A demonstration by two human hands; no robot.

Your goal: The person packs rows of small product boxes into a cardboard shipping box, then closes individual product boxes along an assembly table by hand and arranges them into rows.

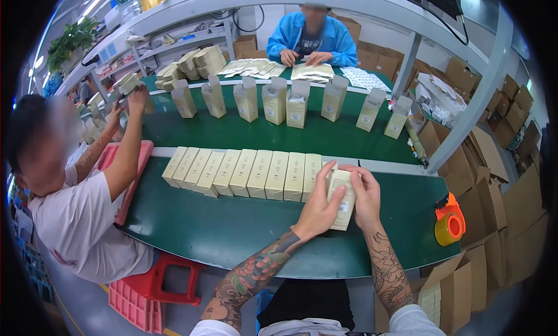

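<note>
A small cream carton [342,215] stands between my two hands over the green table, its printed side toward me. My left hand [319,205] is closed round its left side, thumb across the front. My right hand [366,196] grips the right side and the top, where fingers of both hands meet and hide the upper end. Just left of my hands, a row of closed cream cartons [256,173] stands side by side near the middle of the table, its right end touching or close to my left hand.
Several open-topped cartons [296,106] stand along the green belt [203,133] beyond. A tape dispenser [449,223] lies at the table's right end. A co-worker in white [87,220] reaches for cartons at left; another in blue [343,40] handles flat sheets across. Cardboard boxes [476,254] crowd the right.
</note>
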